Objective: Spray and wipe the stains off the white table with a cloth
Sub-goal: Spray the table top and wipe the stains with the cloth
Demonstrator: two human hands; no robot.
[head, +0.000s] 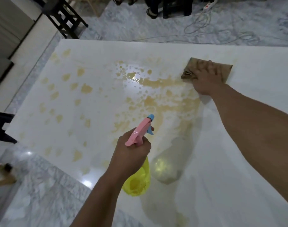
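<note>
While my right hand (205, 79) presses flat on the brown cloth (207, 69) near the white table's (254, 161) far right edge, wiping is underway — my left hand (131, 154) is wrapped around the spray bottle (138, 177) above the near edge; next I'd sweep left across the yellow stains (156, 99).

Head cam, down over table (238, 145).

A home (marble floor (46, 190), dark chairs (66, 17)).
</note>
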